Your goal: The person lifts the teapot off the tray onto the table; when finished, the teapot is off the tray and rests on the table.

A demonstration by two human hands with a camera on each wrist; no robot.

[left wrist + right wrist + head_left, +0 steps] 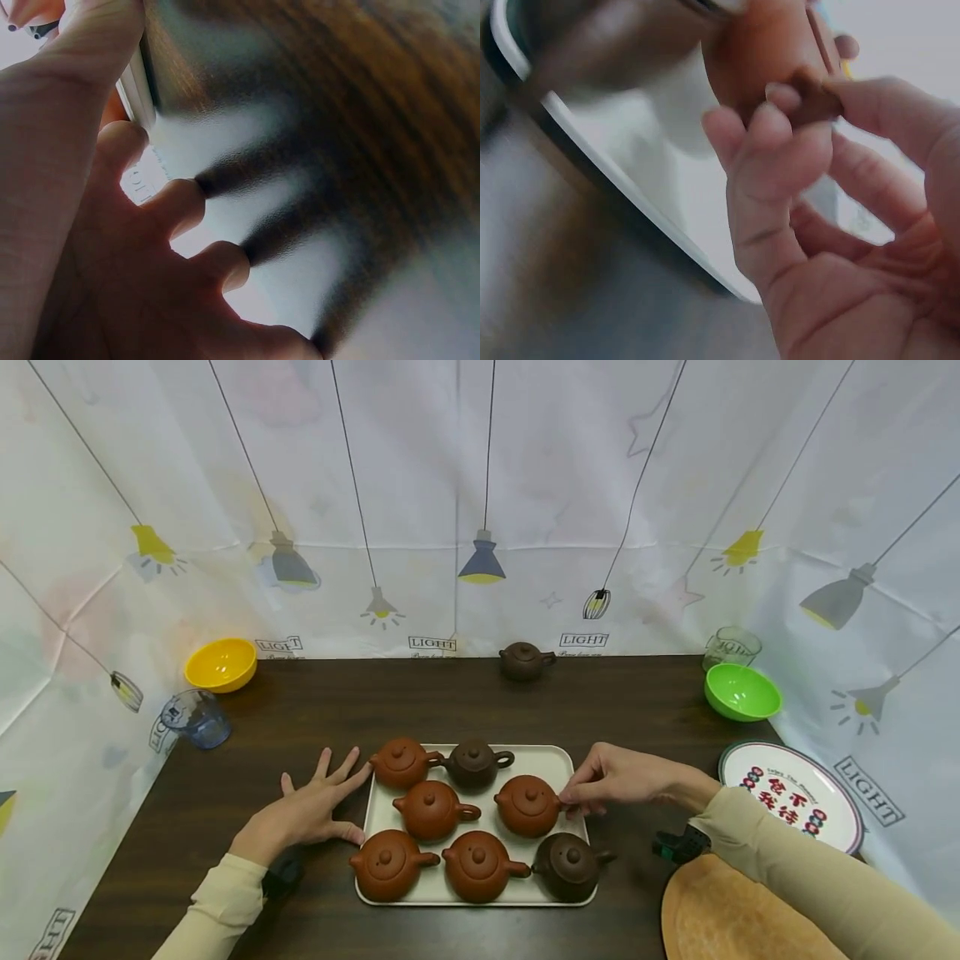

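A cream tray (542,760) bears several small reddish-brown clay teapots and two dark brown ones. My right hand (626,774) pinches the handle of a reddish-brown teapot (527,808) at the tray's right side; the right wrist view shows thumb and fingertips around that handle (817,101). A dark teapot (567,867) sits just in front of it, at the near right corner. Beyond the tray's left edge, my left hand (311,810) rests with spread fingers on the table, its thumb at the rim and its forefinger close to the far-left teapot (402,762).
Another dark teapot (522,662) stands at the table's back. On the left are a yellow bowl (221,666) and a blue glass (198,720). At right stand a green bowl (742,693), a clear glass (733,646), a printed plate (813,777) and a round wooden board (720,910).
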